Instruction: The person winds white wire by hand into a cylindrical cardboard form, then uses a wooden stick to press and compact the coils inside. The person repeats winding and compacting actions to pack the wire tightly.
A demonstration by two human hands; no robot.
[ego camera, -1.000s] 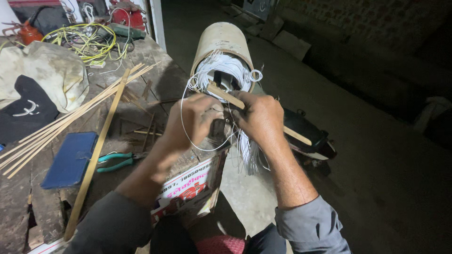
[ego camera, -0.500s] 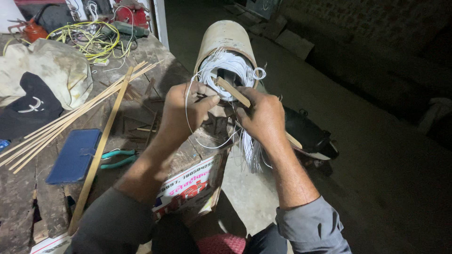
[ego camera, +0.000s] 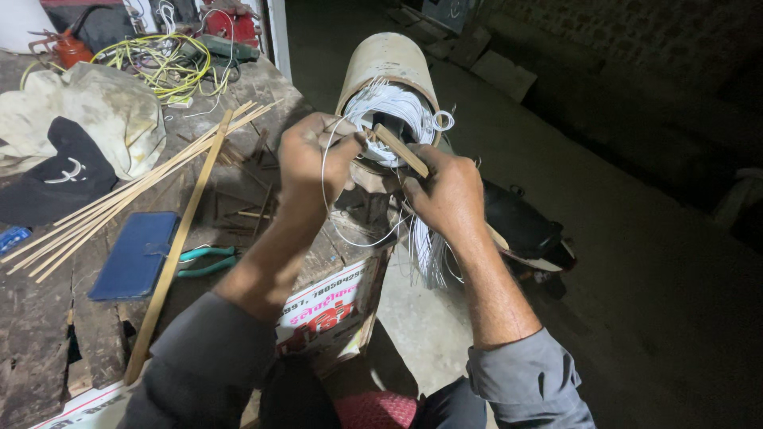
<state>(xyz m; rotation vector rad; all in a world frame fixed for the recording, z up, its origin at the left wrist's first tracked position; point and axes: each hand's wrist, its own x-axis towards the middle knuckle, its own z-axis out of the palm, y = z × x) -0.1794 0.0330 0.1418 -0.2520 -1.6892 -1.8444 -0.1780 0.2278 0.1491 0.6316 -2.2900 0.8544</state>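
Note:
A beige cylindrical motor casing (ego camera: pixel 389 63) lies on its side at the bench edge, its open end packed with white winding wires (ego camera: pixel 393 111). My left hand (ego camera: pixel 311 151) grips a loop of white wire (ego camera: pixel 334 214) at the casing's mouth. My right hand (ego camera: pixel 447 191) holds a flat wooden stick (ego camera: pixel 401 149) that pokes into the windings. More white wires (ego camera: pixel 429 254) hang down below my right hand.
On the wooden bench (ego camera: pixel 48 318) lie thin bamboo strips (ego camera: pixel 143 187), a blue flat case (ego camera: pixel 135 254), green-handled pliers (ego camera: pixel 203 260), a pale cloth (ego camera: pixel 95 119), a black cap (ego camera: pixel 60 175) and yellow wire (ego camera: pixel 159 67). A dark sandal (ego camera: pixel 524 230) rests on the concrete floor.
Both hands have shifted slightly up towards the casing mouth. The left hand has pulled the wire loop closer to the windings; the stick stays in the right hand.

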